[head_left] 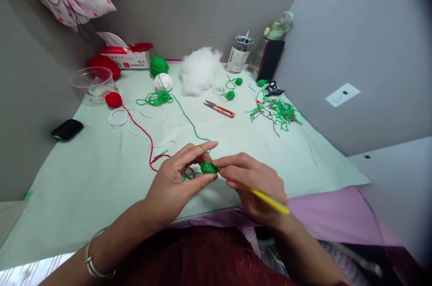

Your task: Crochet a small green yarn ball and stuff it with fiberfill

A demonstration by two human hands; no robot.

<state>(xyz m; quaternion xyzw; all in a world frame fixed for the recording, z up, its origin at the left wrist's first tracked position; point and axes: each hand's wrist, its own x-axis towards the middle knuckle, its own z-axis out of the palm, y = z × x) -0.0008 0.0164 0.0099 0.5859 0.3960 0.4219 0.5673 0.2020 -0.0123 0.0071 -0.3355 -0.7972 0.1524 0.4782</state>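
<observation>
My left hand (177, 178) pinches a small green crocheted piece (209, 167) between thumb and fingers, and green yarn runs over its raised index finger. My right hand (254, 182) is closed on a hook with a yellow handle (270, 201); its fingertips meet the right edge of the green piece. From the piece, a green strand (189, 119) leads back to a loose green heap (157, 98) by a white yarn ball (164, 82). Red yarn (148, 139) from a red ball (114, 100) passes behind my left hand.
Orange-handled snips (219, 109) lie mid-table, with white stuffing (200, 71) behind. Yarn scraps (280, 112) are at the right, near a leaning phone (270, 60) and a pen jar (239, 55). A plastic tub (92, 79) and black object (67, 130) stand left.
</observation>
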